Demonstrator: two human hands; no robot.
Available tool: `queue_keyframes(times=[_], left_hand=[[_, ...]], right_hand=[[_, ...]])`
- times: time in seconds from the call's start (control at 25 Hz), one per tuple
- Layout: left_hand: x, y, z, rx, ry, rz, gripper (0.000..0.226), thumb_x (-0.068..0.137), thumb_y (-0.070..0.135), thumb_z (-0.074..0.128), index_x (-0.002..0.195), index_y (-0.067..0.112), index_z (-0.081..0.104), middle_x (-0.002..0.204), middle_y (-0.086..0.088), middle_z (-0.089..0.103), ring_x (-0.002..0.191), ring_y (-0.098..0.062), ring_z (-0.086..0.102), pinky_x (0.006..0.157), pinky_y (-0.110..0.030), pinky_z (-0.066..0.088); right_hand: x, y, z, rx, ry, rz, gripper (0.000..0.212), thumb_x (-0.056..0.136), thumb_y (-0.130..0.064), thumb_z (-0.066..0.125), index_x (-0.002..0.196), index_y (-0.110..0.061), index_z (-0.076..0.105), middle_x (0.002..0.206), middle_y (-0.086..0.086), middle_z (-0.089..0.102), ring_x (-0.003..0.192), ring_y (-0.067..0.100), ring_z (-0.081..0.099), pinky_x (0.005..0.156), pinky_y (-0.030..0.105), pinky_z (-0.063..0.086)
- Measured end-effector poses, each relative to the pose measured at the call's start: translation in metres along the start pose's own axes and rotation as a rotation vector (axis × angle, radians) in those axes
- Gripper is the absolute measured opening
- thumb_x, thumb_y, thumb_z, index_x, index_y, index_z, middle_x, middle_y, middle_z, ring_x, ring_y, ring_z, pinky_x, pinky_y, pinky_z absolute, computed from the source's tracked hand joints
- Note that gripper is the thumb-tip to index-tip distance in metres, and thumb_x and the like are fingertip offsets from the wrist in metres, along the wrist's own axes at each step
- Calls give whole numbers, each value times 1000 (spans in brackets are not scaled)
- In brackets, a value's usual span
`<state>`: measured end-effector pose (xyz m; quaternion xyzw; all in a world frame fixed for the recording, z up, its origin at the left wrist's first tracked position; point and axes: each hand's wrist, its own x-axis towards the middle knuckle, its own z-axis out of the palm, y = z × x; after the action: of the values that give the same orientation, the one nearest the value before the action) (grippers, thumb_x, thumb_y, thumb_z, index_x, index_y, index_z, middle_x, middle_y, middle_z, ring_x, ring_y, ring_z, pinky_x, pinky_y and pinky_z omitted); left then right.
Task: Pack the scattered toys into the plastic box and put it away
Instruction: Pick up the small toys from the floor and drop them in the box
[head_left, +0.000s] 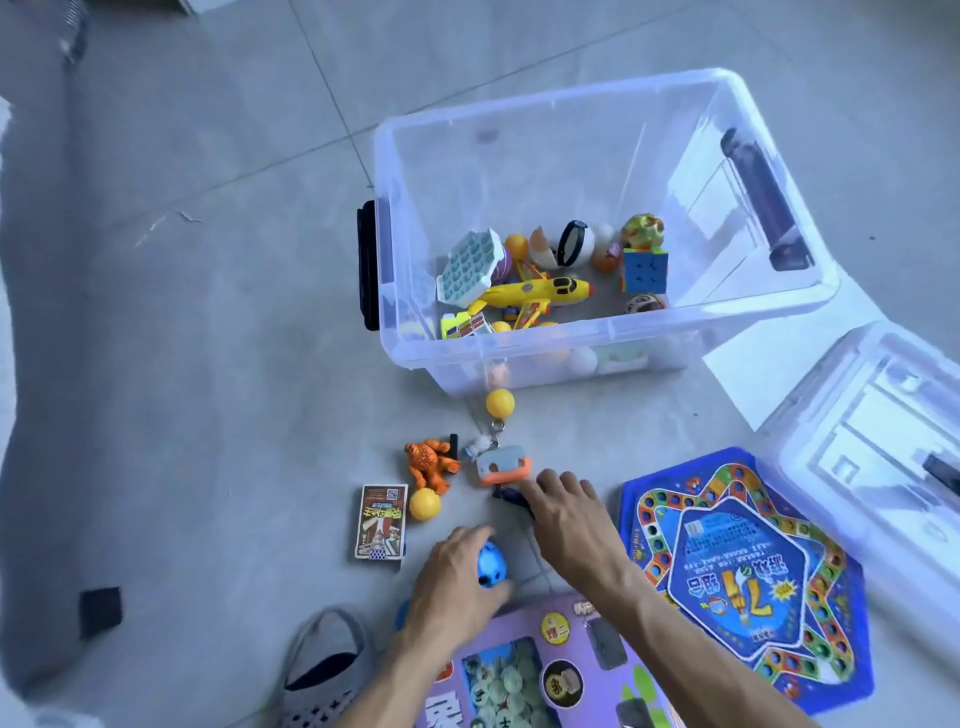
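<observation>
Your left hand (457, 577) is curled round the blue ball (491, 564) on the floor. Your right hand (569, 514) reaches over a dark toy (511, 500), fingers spread on it; grip on it, can't tell. Plastic box (597, 332) stands open just beyond, already holding the yellow plane (540, 293), puzzle cube (645, 269) and others (lid (878, 457) lies to its right). Still on the floor: orange figure (430, 464), two yellow balls (425, 504) (500, 402), card pack (381, 521), blue-orange keychain (501, 464), blue game board (748, 566).
</observation>
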<state>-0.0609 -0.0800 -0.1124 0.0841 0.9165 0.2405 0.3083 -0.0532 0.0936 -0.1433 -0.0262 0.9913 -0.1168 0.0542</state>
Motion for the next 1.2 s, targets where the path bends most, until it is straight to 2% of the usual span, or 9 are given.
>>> queue_keyframes(times=[0.12,0.2,0.28,0.36,0.64,0.76,0.92,1.08,1.2], left_hand=[[-6,17,-17,-486,115,-238,40,65,38,77,101,33,61,102,7,68,91,-13,65,80,-30,55],[-8,27,-32,-873,140,-333,36,58,38,76,89,24,64,99,-9,70,82,-21,66,63,-36,60],[-14,48,-53,-1182,130,-326,31,65,30,75,90,14,66,101,-20,67,80,-29,65,52,-33,58],[-18,83,-88,-1405,117,-219,33,71,29,75,96,9,66,96,-20,68,78,-34,68,50,-29,58],[29,209,-229,-1305,412,44,20,94,40,57,84,23,61,90,3,64,80,-18,68,69,-35,60],[33,194,-232,-1046,584,80,17,91,44,51,80,36,62,99,6,60,89,-7,58,89,-45,54],[9,132,-185,-950,774,62,15,89,33,54,93,25,66,97,2,68,94,-19,63,77,-36,53],[0,61,-115,-621,554,-141,16,86,10,57,93,24,62,92,4,66,91,-23,65,70,-27,47],[13,22,-86,-348,399,-169,28,81,9,61,105,21,63,104,-4,64,96,-25,63,80,-32,48]], right_hand=[[-13,5,-16,513,-32,319,33,73,-20,53,104,-16,63,86,2,66,75,23,60,64,35,49],[-20,4,-37,1220,-97,685,25,76,-18,55,98,-11,65,78,5,68,66,20,58,62,32,46],[-23,3,-64,1805,-112,884,26,84,-11,43,98,-4,63,73,12,66,58,22,53,58,32,43],[-19,4,-94,1988,-111,911,30,89,-4,36,104,-2,62,80,15,66,54,22,52,55,32,41],[27,11,-243,1712,102,621,17,96,-6,53,105,-7,67,89,15,70,54,18,50,59,29,50],[59,19,-282,1765,178,612,28,93,-1,56,121,3,55,101,16,63,85,26,63,85,35,58],[62,20,-269,1709,292,596,37,90,2,58,126,-3,58,109,9,68,94,23,68,90,34,56],[20,-3,-203,1465,180,644,20,91,3,55,104,-6,67,87,11,75,66,23,66,62,32,55],[12,-18,-135,1154,27,587,20,87,-4,58,96,-17,69,83,2,75,66,21,66,64,33,50]])
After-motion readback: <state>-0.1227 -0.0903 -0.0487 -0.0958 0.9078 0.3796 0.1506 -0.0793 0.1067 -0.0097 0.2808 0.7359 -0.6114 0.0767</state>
